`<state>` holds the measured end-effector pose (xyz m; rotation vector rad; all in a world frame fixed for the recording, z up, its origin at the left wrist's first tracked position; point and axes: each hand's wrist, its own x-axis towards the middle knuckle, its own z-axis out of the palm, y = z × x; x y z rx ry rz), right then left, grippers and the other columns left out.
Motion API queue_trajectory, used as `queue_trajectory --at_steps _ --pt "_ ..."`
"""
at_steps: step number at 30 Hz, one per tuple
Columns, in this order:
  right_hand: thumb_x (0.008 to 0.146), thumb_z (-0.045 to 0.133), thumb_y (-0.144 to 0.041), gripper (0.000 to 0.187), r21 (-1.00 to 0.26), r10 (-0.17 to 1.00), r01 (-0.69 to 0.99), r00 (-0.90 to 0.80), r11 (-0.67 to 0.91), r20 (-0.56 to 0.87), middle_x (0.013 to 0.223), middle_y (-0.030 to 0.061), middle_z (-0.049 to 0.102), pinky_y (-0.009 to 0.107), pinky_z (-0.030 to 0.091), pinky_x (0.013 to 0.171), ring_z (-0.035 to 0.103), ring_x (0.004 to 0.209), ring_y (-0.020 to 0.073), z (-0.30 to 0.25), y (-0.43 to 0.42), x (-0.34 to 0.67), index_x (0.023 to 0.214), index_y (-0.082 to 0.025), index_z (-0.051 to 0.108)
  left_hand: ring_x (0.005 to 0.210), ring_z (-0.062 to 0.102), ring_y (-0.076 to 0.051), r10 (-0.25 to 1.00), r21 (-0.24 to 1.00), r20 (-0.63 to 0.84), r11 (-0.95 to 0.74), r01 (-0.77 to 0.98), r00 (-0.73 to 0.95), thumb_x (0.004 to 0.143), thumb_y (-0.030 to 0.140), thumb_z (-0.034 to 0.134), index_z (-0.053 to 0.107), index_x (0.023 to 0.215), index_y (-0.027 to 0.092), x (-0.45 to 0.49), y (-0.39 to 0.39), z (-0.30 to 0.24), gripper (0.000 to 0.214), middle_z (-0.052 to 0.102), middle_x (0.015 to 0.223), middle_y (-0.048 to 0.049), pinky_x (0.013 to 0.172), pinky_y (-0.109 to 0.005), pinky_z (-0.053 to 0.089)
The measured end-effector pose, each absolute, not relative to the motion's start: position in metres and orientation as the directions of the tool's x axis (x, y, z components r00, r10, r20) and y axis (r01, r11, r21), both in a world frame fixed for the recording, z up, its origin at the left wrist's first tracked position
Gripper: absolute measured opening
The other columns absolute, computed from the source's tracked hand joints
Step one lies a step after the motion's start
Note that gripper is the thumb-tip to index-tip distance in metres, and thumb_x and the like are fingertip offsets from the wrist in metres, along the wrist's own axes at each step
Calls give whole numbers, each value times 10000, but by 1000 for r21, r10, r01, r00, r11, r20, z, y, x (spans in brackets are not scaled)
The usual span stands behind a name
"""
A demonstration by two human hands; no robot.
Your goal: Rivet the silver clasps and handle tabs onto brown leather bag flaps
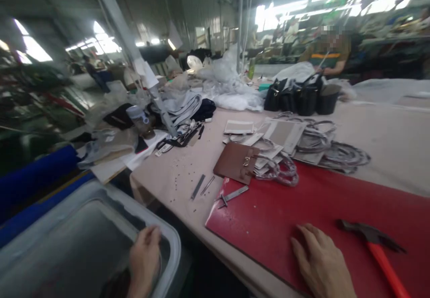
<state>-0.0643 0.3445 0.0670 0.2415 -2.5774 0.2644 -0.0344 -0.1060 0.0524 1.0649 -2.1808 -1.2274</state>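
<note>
My left hand (146,255) is over the near right corner of a grey plastic bin (173,239), its fingers curled together; whatever they hold, if anything, is hidden. A dark shape shows below that wrist, too blurred to name. Palm down, my right hand (320,260) lies on a red board (268,213) with its fingers stretched out. Just right of it is a claw hammer (379,246) with a red handle. A caliper-like metal tool (233,195) rests on the board's left corner. Behind it, a brown handbag piece (235,161) with a metal clasp lies flat.
Flat bag pieces (284,134) with plastic-wrapped handles are piled behind the board. Black bags (302,96) stand farther back, near clear plastic wrap (235,96). Two metal strips (198,187) and tiny dark bits lie left. A slanted pole (124,20) rises beyond; a person (331,58) is across the table.
</note>
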Motion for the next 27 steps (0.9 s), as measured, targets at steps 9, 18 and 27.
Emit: queue_trajectory --at_steps 9,18,27 --pt "990 456 -308 276 -110 -58 -160 -783 981 620 1135 140 676 413 511 861 626 1012 278 58 340 -59 1107 -156 654 1110 639 -232 328 454 380 748 483 -865 918 199 608 657 1024 181 -198 98 140 119 679 1150 -102 1003 -356 509" --pt "952 499 -228 230 -195 15 -129 -799 972 601 1160 124 671 415 497 912 611 1045 259 55 336 -56 1103 -165 660 1082 605 -276 631 -24 56 776 631 -774 905 36 490 667 1047 131 -242 165 135 247 661 1112 -165 963 -401 439" --pt "957 502 -208 235 -247 28 -138 -823 959 567 1177 150 653 456 496 920 583 1063 282 55 334 -56 1107 -129 664 1071 598 -298 629 -106 155 777 620 -762 878 22 438 622 1111 94 -274 152 205 305 646 1090 -188 952 -406 411"
